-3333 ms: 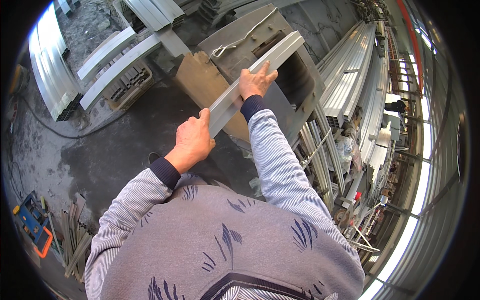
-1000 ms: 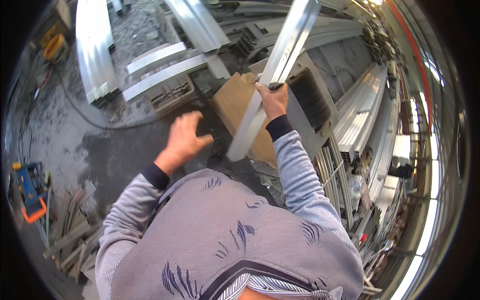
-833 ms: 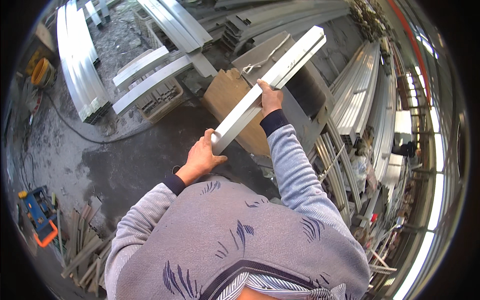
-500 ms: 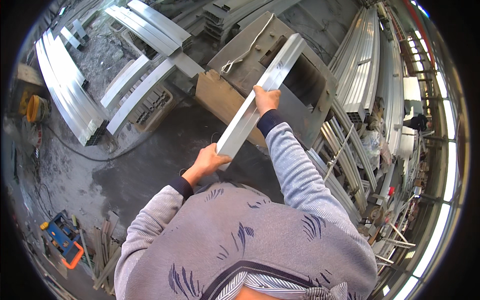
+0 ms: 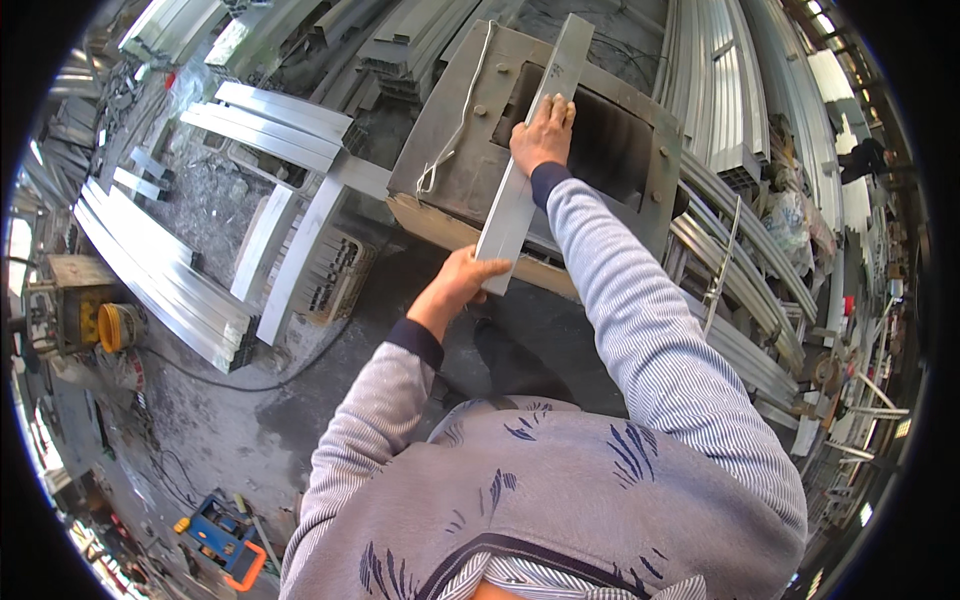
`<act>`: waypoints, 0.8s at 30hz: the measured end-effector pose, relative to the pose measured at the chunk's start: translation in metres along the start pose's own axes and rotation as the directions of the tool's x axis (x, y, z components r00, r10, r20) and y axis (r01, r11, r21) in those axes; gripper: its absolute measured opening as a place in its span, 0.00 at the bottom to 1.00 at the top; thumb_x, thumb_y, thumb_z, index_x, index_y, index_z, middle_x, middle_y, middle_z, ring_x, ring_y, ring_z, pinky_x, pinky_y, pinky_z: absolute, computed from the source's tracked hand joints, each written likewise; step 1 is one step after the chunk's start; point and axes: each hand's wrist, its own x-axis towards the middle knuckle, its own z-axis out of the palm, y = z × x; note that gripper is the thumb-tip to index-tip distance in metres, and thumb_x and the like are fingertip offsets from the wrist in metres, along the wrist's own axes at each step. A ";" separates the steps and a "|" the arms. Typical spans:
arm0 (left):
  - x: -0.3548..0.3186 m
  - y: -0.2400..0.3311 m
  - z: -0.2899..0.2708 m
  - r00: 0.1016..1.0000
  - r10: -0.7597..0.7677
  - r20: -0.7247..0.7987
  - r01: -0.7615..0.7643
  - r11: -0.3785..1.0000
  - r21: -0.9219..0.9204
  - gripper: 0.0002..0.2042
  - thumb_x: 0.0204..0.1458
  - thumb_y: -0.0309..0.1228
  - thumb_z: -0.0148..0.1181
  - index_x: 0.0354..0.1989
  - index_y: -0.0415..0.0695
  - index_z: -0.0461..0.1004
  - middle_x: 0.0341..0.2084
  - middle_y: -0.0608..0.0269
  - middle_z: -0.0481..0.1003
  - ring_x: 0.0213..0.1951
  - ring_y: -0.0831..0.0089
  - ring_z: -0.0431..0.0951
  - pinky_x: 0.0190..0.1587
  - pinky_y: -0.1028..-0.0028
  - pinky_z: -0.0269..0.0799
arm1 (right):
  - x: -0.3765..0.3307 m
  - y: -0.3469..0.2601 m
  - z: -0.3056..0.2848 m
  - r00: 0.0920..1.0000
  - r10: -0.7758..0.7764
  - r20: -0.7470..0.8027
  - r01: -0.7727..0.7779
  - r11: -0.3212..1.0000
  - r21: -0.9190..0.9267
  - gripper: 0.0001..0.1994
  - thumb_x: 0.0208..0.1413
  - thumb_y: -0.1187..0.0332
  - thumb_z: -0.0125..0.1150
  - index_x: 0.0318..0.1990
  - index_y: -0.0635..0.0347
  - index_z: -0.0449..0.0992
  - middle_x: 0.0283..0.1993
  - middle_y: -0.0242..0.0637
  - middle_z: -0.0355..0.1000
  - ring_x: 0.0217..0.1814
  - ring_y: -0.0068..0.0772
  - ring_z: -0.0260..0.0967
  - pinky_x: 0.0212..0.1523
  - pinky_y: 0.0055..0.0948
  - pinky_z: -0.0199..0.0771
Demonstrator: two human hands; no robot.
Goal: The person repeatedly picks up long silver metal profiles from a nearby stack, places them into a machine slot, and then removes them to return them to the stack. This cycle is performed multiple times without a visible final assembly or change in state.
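A long, silvery square metal bar (image 5: 508, 222) slants away from me over a grey metal-topped machine (image 5: 440, 140). Around the bar's near end my left hand (image 5: 460, 288) is closed, with its thumb across the top. Farther up, my right hand (image 5: 543, 135) grips the same bar from above, its fingers over the top face. Beneath and beside the bar, a dark recess (image 5: 618, 150) shows in the machine's top; the bar hides part of it. I cannot tell whether the bar's underside touches the machine. A pale looped cord (image 5: 462, 120) lies on the machine's left side.
Long metal profiles (image 5: 160, 275) lie in stacks at left, and more profiles (image 5: 715, 90) at far right. Short pieces fill a crate (image 5: 345, 270). A yellow bucket (image 5: 118, 327) and a blue tool with an orange handle (image 5: 222, 530) stand at left. A cable (image 5: 230, 383) crosses the floor.
Both hands have moved forward with the bar, farther over the machine. The right hand now lies more on top of the bar. The view has shifted too.
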 end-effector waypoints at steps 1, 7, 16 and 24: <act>-0.010 -0.015 -0.001 1.000 -0.028 0.010 0.028 1.000 -0.001 0.21 0.58 0.44 0.70 0.55 0.47 0.77 0.38 0.66 0.83 0.36 0.75 0.85 0.31 0.75 0.71 | -0.018 -0.005 -0.002 1.000 -0.007 -0.004 0.007 1.000 -0.027 0.35 0.59 0.63 0.59 0.73 0.72 0.63 0.79 0.57 0.54 0.84 0.63 0.45 0.81 0.52 0.54; -0.082 -0.085 -0.009 0.992 -0.077 -0.099 0.083 0.995 0.059 0.24 0.56 0.45 0.70 0.58 0.47 0.76 0.40 0.68 0.84 0.40 0.75 0.84 0.36 0.72 0.72 | -0.119 -0.047 -0.029 0.999 0.011 0.048 -0.015 0.996 0.082 0.36 0.59 0.64 0.60 0.73 0.74 0.61 0.79 0.58 0.52 0.85 0.65 0.41 0.85 0.49 0.41; -0.134 -0.120 -0.009 0.994 -0.068 -0.088 0.078 0.990 0.117 0.21 0.59 0.45 0.68 0.56 0.47 0.77 0.40 0.67 0.84 0.40 0.75 0.84 0.36 0.72 0.72 | -0.172 -0.065 -0.058 0.995 0.075 0.068 -0.082 0.992 0.099 0.35 0.59 0.65 0.61 0.73 0.71 0.62 0.80 0.55 0.52 0.85 0.62 0.42 0.85 0.48 0.44; -0.197 -0.154 -0.020 0.990 -0.114 -0.079 0.120 0.990 0.075 0.26 0.57 0.45 0.70 0.60 0.44 0.75 0.46 0.62 0.81 0.41 0.71 0.82 0.41 0.68 0.76 | -0.237 -0.094 -0.069 0.974 0.103 0.201 -0.136 0.978 0.158 0.37 0.61 0.63 0.57 0.76 0.70 0.59 0.83 0.54 0.47 0.87 0.63 0.34 0.84 0.50 0.45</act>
